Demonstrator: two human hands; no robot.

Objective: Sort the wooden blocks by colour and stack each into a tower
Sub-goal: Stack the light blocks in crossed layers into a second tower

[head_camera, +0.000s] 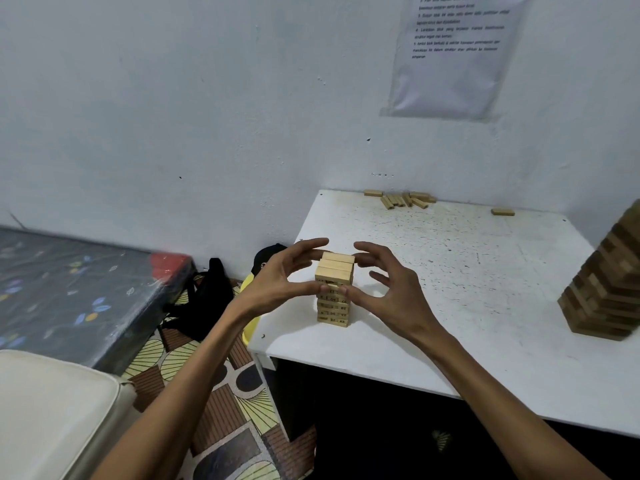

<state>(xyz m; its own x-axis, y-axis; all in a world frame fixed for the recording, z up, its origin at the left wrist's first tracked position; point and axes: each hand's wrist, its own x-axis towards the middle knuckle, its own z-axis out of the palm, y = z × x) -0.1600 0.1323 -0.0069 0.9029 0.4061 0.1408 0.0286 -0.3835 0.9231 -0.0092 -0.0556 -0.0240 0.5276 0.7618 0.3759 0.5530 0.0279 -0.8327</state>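
A small tower of light wooden blocks [334,299] stands near the front left corner of the white table [450,306]. Its lower blocks carry printed numbers. My left hand [277,282] cups the tower's left side, thumb tip touching the front of an upper layer, fingers curved over the top. My right hand [388,289] mirrors it on the right, thumb tip against the same layer, fingers spread and apart from the blocks. A taller tower of darker brown blocks [609,289] stands at the table's right edge. Several loose light blocks [405,199] lie at the back by the wall.
One single light block [503,212] lies alone at the back right. A printed sheet [453,53] hangs on the wall. Left of the table are a black bag [204,299], a dark patterned mattress [79,289] and a cream cushion [52,410].
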